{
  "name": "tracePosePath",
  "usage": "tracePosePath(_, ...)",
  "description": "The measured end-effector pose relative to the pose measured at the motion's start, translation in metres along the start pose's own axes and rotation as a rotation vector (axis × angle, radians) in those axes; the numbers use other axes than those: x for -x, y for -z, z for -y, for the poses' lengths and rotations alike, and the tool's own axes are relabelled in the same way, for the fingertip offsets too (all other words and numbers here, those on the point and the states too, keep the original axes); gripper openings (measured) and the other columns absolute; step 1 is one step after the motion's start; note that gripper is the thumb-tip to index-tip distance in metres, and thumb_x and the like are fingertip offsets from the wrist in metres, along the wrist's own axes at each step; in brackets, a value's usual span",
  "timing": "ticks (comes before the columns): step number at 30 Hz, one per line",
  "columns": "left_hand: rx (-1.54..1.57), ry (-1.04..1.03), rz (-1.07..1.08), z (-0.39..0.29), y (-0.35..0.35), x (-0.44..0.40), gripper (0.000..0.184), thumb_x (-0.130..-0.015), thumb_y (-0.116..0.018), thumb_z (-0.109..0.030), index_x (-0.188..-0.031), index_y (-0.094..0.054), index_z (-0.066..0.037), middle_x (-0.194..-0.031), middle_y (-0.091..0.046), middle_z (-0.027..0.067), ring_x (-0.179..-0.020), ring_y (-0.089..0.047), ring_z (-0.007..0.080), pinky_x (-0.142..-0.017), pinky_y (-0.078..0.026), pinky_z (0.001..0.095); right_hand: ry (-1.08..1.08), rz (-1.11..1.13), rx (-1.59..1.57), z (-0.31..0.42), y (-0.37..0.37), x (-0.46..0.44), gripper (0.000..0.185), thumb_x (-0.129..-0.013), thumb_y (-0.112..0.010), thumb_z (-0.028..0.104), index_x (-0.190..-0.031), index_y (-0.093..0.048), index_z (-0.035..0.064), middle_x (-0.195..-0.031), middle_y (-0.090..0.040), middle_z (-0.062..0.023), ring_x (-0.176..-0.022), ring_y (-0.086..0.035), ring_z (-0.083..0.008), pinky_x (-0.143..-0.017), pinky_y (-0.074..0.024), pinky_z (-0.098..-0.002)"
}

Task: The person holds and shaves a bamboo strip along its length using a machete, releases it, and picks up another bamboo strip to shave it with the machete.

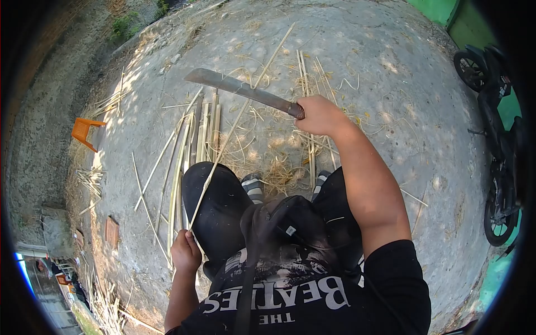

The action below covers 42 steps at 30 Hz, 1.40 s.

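My right hand (pixel 318 116) is wrapped round the handle of a machete (pixel 231 85), whose long dull blade points to the left. My left hand (pixel 185 251), low beside my left knee, is closed on the near end of a long, thin bamboo strip (pixel 224 146). From there the strip slants up and away to the right, over my knee. The blade crosses it well beyond the knee; whether the edge bites into it I cannot tell. More split bamboo strips (pixel 215 125) lie on the ground left of my legs.
Pale shavings (pixel 282 176) litter the concrete (pixel 413 139) between my feet. Other strips (pixel 305 111) lie beneath my right forearm. An orange plastic stool (pixel 85 133) stands at left, near a brick (pixel 112 232) and a bamboo pile (pixel 106 310). A motorcycle (pixel 494 139) is parked at right.
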<state>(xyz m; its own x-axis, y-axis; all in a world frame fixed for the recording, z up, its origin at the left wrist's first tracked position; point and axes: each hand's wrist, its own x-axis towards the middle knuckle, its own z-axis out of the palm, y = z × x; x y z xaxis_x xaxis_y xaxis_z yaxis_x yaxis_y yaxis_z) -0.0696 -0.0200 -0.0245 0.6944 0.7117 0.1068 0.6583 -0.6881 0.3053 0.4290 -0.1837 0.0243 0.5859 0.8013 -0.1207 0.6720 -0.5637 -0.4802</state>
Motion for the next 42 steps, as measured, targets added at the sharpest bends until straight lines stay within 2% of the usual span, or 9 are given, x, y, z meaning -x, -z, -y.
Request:
tracePosePath(5, -0.009, 0.005, 0.025, 0.005, 0.0, -0.004, 0.029, -0.11, -0.045, -0.023, -0.095, -0.06, -0.003, -0.074, -0.064, 0.0239, -0.068, -0.063, 0.0488, -0.06, -0.047, 0.056, -0.176, -0.019, 0.295, 0.014, 0.031, 0.007, 0.024, -0.084, -0.071, 0.027, -0.1, -0.076, 0.0108, -0.095, -0.076, -0.0131, -0.094, -0.074, -0.0333, -0.083, -0.0585, -0.0469)
tracePosePath(11, 0.017, 0.028, 0.01, -0.005, -0.001, -0.002, 0.032, -0.111, -0.043, -0.024, -0.094, -0.06, -0.003, -0.072, -0.062, 0.0237, -0.067, -0.062, 0.0484, -0.06, -0.046, 0.0555, -0.133, -0.003, 0.134, 0.029, 0.019, 0.015, 0.021, -0.082, -0.073, 0.027, -0.098, -0.077, 0.0133, -0.094, -0.076, -0.0121, -0.094, -0.074, -0.0336, -0.082, -0.0587, -0.0468)
tracePosePath(14, 0.039, 0.036, 0.0, -0.01, -0.004, -0.002, 0.044, -0.113, -0.037, -0.033, -0.09, -0.058, -0.001, -0.069, -0.06, 0.0209, -0.067, -0.063, 0.046, -0.061, -0.046, 0.0529, 0.118, 0.037, 0.176, 0.046, 0.005, 0.026, 0.02, -0.079, -0.075, 0.024, -0.095, -0.076, 0.0125, -0.091, -0.076, -0.0119, -0.092, -0.074, -0.035, -0.08, -0.0584, -0.0479)
tracePosePath(18, 0.046, -0.027, -0.048, -0.005, -0.004, -0.002, 0.031, -0.11, -0.044, -0.023, -0.094, -0.061, -0.003, -0.072, -0.063, 0.0233, -0.065, -0.062, 0.0479, -0.058, -0.047, 0.0554, 0.386, 0.065, 0.279, 0.055, -0.017, 0.022, 0.019, -0.074, -0.075, 0.021, -0.09, -0.074, 0.0111, -0.083, -0.074, -0.0113, -0.086, -0.073, -0.0362, -0.076, -0.0574, -0.05)
tracePosePath(23, -0.031, -0.066, -0.132, 0.024, -0.016, 0.01, 0.025, -0.108, -0.048, -0.02, -0.096, -0.061, -0.003, -0.072, -0.063, 0.0226, -0.062, -0.061, 0.0471, -0.056, -0.047, 0.0551, -0.136, -0.057, -0.1, -0.006, 0.008, -0.019, 0.021, -0.079, -0.071, 0.022, -0.094, -0.073, 0.0077, -0.087, -0.074, -0.015, -0.085, -0.072, -0.0354, -0.076, -0.0556, -0.0474)
tracePosePath(29, -0.053, -0.041, -0.109, 0.009, -0.008, -0.002, 0.026, -0.109, -0.046, -0.021, -0.095, -0.06, -0.003, -0.073, -0.062, 0.0223, -0.064, -0.061, 0.0466, -0.057, -0.046, 0.0546, -0.199, -0.023, -0.155, -0.01, 0.005, -0.014, 0.025, -0.08, -0.07, 0.024, -0.098, -0.073, 0.0065, -0.092, -0.074, -0.0167, -0.09, -0.071, -0.0352, -0.079, -0.0548, -0.0463)
tracePosePath(36, 0.025, -0.059, -0.089, 0.008, -0.009, -0.003, 0.033, -0.11, -0.044, -0.025, -0.092, -0.059, -0.003, -0.069, -0.059, 0.021, -0.063, -0.06, 0.0457, -0.057, -0.045, 0.0525, 0.249, 0.126, 0.16, 0.037, -0.006, 0.012, 0.02, -0.072, -0.075, 0.024, -0.089, -0.071, 0.0137, -0.083, -0.071, -0.014, -0.083, -0.069, -0.0391, -0.072, -0.0525, -0.0504)
tracePosePath(39, 0.046, -0.073, -0.056, 0.03, 0.003, 0.007, 0.026, -0.108, -0.048, -0.019, -0.093, -0.061, -0.003, -0.071, -0.062, 0.0205, -0.062, -0.062, 0.0451, -0.055, -0.046, 0.0527, 0.187, 0.14, 0.085, 0.02, 0.004, 0.003, 0.021, -0.078, -0.071, 0.023, -0.093, -0.072, 0.0089, -0.088, -0.073, -0.0148, -0.087, -0.071, -0.0358, -0.078, -0.0551, -0.0481)
tracePosePath(42, 0.016, -0.05, -0.071, 0.046, 0.02, 0.019, 0.028, -0.108, -0.046, -0.019, -0.09, -0.06, -0.003, -0.07, -0.061, 0.0201, -0.061, -0.061, 0.0449, -0.055, -0.046, 0.0524, -0.154, -0.047, -0.164, -0.023, 0.018, -0.014, 0.022, -0.079, -0.071, 0.023, -0.094, -0.072, 0.0074, -0.086, -0.072, -0.0147, -0.085, -0.071, -0.0341, -0.076, -0.0543, -0.0466)
